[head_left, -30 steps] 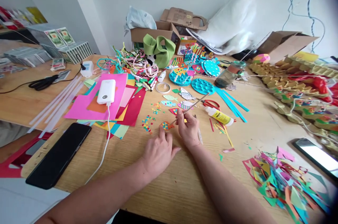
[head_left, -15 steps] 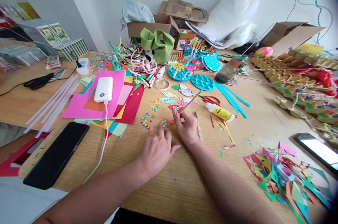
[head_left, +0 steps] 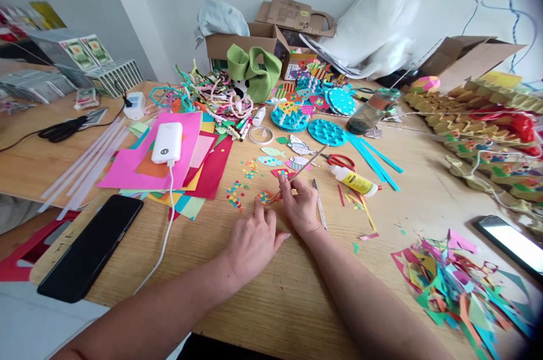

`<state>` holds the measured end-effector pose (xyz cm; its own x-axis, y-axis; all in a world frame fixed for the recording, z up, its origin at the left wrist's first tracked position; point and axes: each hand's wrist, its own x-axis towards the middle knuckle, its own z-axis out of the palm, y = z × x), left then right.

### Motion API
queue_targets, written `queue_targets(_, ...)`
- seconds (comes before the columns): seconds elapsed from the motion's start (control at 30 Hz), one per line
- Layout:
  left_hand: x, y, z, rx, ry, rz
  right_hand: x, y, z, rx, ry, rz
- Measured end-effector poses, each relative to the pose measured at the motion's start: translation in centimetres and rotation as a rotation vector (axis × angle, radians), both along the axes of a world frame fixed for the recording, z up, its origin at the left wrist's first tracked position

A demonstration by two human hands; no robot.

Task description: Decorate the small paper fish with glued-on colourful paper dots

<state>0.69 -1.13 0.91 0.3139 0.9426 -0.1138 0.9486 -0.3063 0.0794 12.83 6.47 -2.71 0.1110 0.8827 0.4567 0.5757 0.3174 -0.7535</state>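
A small orange paper fish [head_left: 264, 197] with a patterned body lies flat on the table. My left hand [head_left: 253, 241] holds it down with a fingertip, its thumb stretched away. My right hand [head_left: 300, 205] pinches a thin brownish stick [head_left: 311, 161], slanted so that its lower end meets the fish; I cannot make out the stick's tip. Left of the fish are scattered round paper dots [head_left: 235, 195]. Just beyond my hands lie several decorated paper fish [head_left: 270, 161]. A pen [head_left: 319, 204] rests beside my right hand.
Right of my hands are a glue bottle [head_left: 353, 180] and red-handled scissors [head_left: 340, 162]. Paper scraps [head_left: 460, 286] are heaped at the right. Coloured sheets [head_left: 146, 165] carry a white power bank [head_left: 167, 143], whose cable runs past a black phone [head_left: 91, 248]. A glass jar [head_left: 373, 111] stands farther back.
The view has shifted very slightly. Both hands, the stick and the paper fish keep nearly the same places.
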Motion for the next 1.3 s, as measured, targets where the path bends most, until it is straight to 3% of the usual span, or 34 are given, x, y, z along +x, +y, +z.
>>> queue_targets(1.3, 0.04, 0.03, 0.04, 0.011, 0.006, -0.003, -0.12, 0.32, 0.00, -0.101, 0.042, -0.090)
